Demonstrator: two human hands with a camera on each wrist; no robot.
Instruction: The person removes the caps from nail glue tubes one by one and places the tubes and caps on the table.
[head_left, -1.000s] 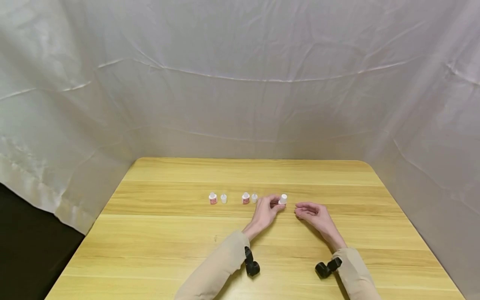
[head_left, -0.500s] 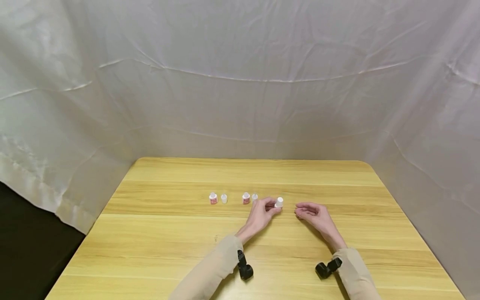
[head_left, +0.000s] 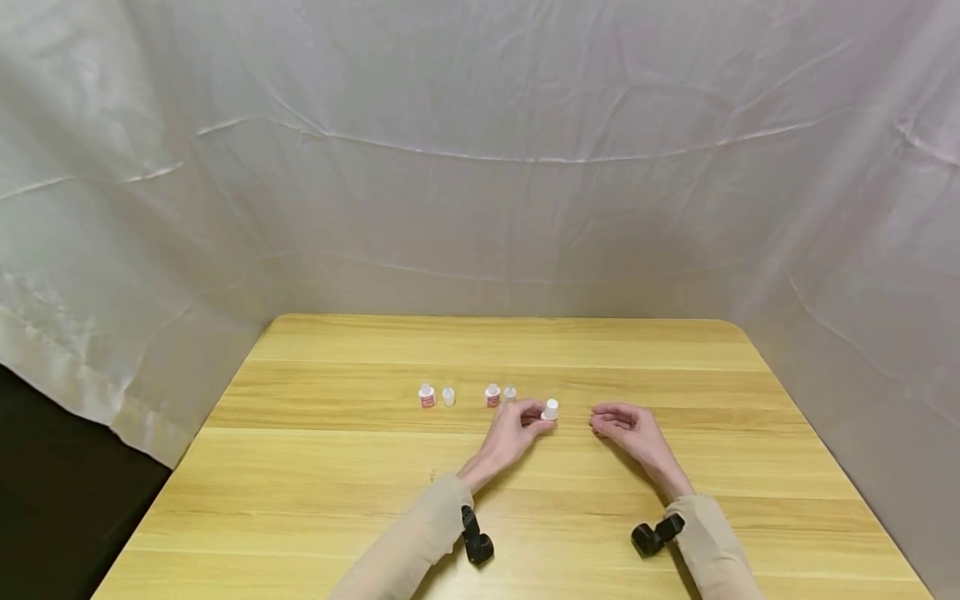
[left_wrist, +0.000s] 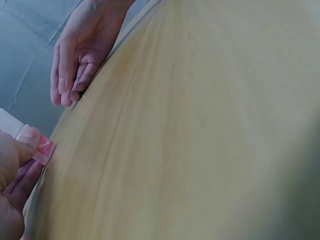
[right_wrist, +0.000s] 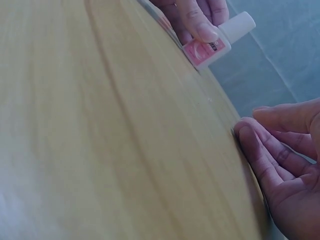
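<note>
My left hand (head_left: 508,435) pinches a small white bottle (head_left: 550,412) between thumb and fingers. The bottle stands upright with a tall white cap on, and its pink label (right_wrist: 201,51) shows in the right wrist view. To the right, my right hand (head_left: 636,437) rests on the table, fingers loosely bent and holding nothing. Left of the hands stand two similar bottles without caps, one farther left (head_left: 427,397) and one nearer (head_left: 492,397). Beside each is a white cap, the left one (head_left: 448,397) in full view and the other (head_left: 510,393) partly behind my left hand.
The wooden table (head_left: 315,500) stretches around the hands. Pale grey curtain (head_left: 480,208) hangs behind and at both sides. Black cameras sit on the left wrist (head_left: 477,542) and right wrist (head_left: 654,537).
My left hand has drawn the capped bottle left and slightly toward me, away from the right hand. The right hand, the uncapped bottles and the loose caps have stayed put.
</note>
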